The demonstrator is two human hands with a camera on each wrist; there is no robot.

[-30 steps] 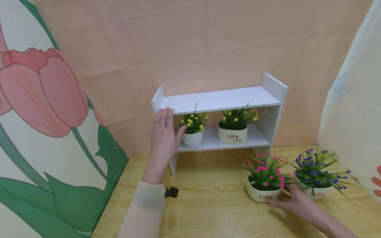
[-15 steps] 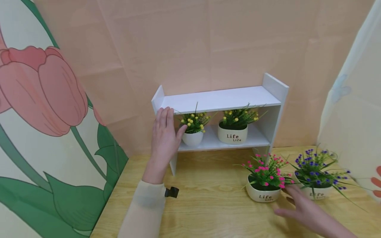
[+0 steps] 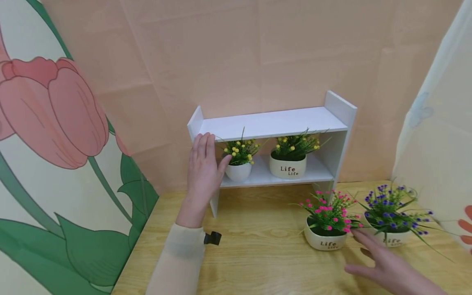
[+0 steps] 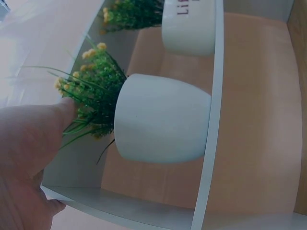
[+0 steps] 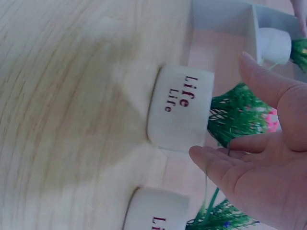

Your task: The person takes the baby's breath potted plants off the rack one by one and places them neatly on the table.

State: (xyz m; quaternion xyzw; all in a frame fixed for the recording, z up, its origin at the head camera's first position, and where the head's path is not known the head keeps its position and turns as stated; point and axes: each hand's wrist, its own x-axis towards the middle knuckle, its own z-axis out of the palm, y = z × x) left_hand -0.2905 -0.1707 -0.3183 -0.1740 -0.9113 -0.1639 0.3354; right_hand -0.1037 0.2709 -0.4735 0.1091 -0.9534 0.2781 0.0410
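My left hand (image 3: 204, 174) rests at the left upright of a white two-tier shelf (image 3: 273, 122), fingers straight up along its front edge. Its thumb lies near the leaves of a small white pot with yellow flowers (image 3: 239, 170), also seen as the round white pot (image 4: 163, 120) in the left wrist view. My right hand (image 3: 383, 262) is spread, holding nothing, beside a cream "Life" pot with pink flowers (image 3: 325, 239) on the table. In the right wrist view, fingertips are close to the rim of this pink-flower pot (image 5: 180, 108), thumb apart from it.
A second "Life" pot with yellow flowers (image 3: 287, 167) stands on the lower tier. To the right on the wooden table (image 3: 265, 250) is a "Life" pot with purple flowers (image 3: 394, 237), just behind my right hand. A peach backdrop (image 3: 236, 61) hangs behind the shelf.
My right hand has drawn slightly back to the right from the pink-flower pot, its thumb moving away from the pot's front. The left hand and the pots have stayed in place.
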